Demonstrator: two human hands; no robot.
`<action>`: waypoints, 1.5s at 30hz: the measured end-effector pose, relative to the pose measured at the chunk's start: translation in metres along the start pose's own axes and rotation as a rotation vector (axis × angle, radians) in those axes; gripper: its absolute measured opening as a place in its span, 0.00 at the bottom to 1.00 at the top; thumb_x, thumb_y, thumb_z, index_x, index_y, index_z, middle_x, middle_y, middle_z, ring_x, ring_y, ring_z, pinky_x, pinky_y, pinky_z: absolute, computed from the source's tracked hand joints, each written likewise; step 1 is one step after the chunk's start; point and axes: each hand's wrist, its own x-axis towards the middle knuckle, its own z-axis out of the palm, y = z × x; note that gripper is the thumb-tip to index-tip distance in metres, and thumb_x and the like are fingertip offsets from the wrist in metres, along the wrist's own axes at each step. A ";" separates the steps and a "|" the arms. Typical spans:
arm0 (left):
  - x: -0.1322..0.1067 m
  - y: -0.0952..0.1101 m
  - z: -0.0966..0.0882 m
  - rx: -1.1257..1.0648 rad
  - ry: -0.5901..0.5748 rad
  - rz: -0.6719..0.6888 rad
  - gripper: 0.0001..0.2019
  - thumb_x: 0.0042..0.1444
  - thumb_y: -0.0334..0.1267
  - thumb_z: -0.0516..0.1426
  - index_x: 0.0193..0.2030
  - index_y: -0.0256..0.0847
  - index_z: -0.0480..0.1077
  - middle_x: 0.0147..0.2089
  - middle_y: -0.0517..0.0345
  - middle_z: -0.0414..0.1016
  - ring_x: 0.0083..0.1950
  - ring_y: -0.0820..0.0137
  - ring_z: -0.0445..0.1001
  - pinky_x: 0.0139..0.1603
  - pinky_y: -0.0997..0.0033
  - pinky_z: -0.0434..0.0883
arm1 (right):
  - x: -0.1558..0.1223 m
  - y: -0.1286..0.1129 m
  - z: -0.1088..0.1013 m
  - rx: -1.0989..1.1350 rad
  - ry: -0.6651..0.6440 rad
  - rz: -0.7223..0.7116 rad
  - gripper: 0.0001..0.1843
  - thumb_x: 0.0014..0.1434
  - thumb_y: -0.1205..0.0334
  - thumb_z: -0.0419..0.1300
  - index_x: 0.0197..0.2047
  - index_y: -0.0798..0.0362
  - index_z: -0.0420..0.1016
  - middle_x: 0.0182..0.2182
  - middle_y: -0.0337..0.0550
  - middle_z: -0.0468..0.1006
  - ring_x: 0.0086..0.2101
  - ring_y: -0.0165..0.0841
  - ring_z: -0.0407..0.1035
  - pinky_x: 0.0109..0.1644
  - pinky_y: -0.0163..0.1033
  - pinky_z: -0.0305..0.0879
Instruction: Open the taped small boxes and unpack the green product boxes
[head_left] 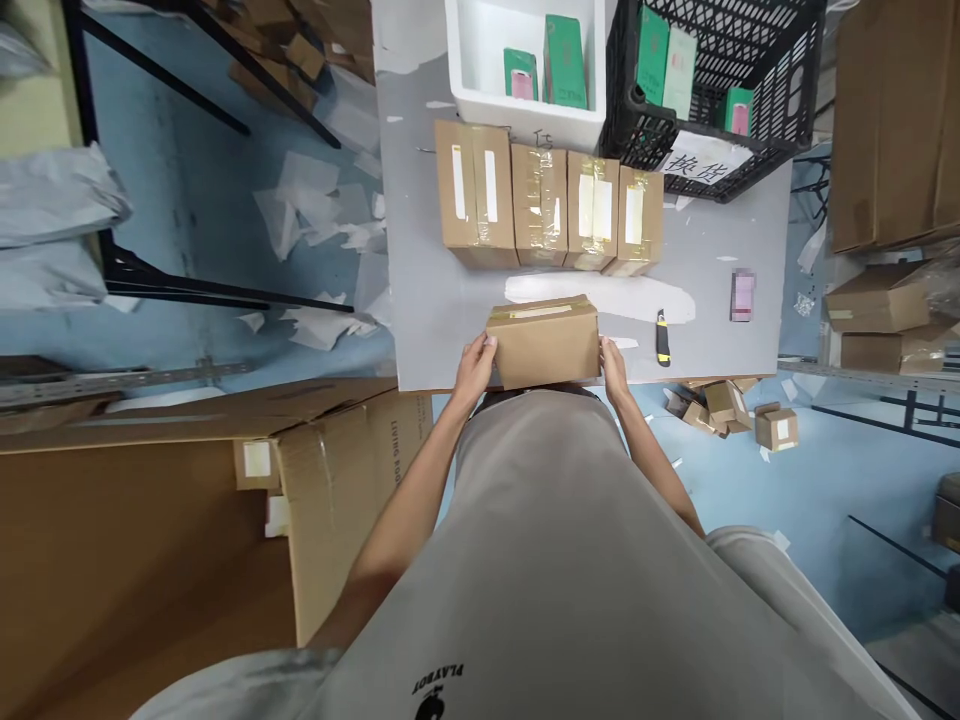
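Observation:
A brown cardboard box (547, 345) with yellowish tape along its top is at the table's near edge, close to my body. My left hand (474, 368) grips its left end, thumb on the near face. At the opposite end, my right hand (613, 368) holds the box's right side, its fingers partly hidden. To the right of the box lies a yellow and black box cutter (662, 338). Farther right on the table is a small pink pack (742, 295). Beyond the held box, several taped cardboard boxes (478, 190) stand in a row.
A white bin (525, 108) and a black crate (720, 160), both holding green boxes, stand at the back of the grey table (412, 300). A large open carton (360, 500) is at my left. Small boxes (726, 402) and paper scraps lie on the floor.

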 end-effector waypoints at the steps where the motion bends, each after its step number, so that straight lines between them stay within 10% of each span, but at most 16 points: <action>1: 0.001 0.003 0.001 -0.011 0.005 -0.015 0.34 0.77 0.71 0.62 0.69 0.43 0.83 0.67 0.38 0.81 0.68 0.50 0.84 0.68 0.50 0.84 | 0.001 -0.003 -0.001 -0.005 -0.004 -0.009 0.47 0.64 0.11 0.63 0.59 0.45 0.88 0.68 0.51 0.89 0.72 0.52 0.78 0.81 0.58 0.72; 7: 0.003 0.026 0.010 0.033 0.065 -0.006 0.21 0.76 0.58 0.68 0.59 0.45 0.74 0.67 0.43 0.80 0.70 0.53 0.81 0.72 0.53 0.79 | -0.002 -0.011 -0.006 -0.065 -0.027 0.001 0.46 0.64 0.10 0.62 0.51 0.46 0.86 0.61 0.50 0.90 0.69 0.52 0.78 0.81 0.56 0.71; 16: 0.014 0.041 0.015 0.409 0.107 -0.081 0.29 0.62 0.53 0.77 0.46 0.51 0.59 0.57 0.48 0.78 0.62 0.49 0.81 0.68 0.49 0.77 | -0.011 -0.004 -0.002 -0.043 -0.029 0.044 0.44 0.62 0.11 0.65 0.49 0.46 0.84 0.56 0.49 0.90 0.67 0.51 0.79 0.76 0.55 0.76; 45: 0.021 0.022 0.011 0.382 -0.079 -0.064 0.23 0.58 0.49 0.74 0.47 0.49 0.65 0.57 0.42 0.80 0.64 0.41 0.82 0.70 0.45 0.77 | -0.031 0.001 0.012 -0.090 0.152 0.083 0.43 0.60 0.14 0.67 0.53 0.46 0.84 0.67 0.52 0.87 0.72 0.52 0.75 0.79 0.57 0.74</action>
